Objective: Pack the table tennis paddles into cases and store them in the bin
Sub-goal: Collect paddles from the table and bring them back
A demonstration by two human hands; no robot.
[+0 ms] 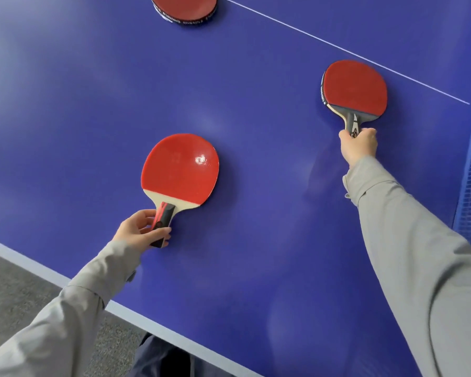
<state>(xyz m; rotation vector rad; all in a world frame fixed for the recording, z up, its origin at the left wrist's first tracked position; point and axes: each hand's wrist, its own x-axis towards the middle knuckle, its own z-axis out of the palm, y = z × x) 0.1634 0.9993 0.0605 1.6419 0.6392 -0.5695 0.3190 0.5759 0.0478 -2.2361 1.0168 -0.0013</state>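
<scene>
near paddle [180, 170] left, second paddle [355, 89] right, third paddle [184, 8] behind

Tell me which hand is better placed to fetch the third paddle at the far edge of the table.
Left, probably. The third paddle lies far up on the left side, closer to the left hand than the right hand. Both hands already grip a paddle handle, so either must free itself first.
</scene>
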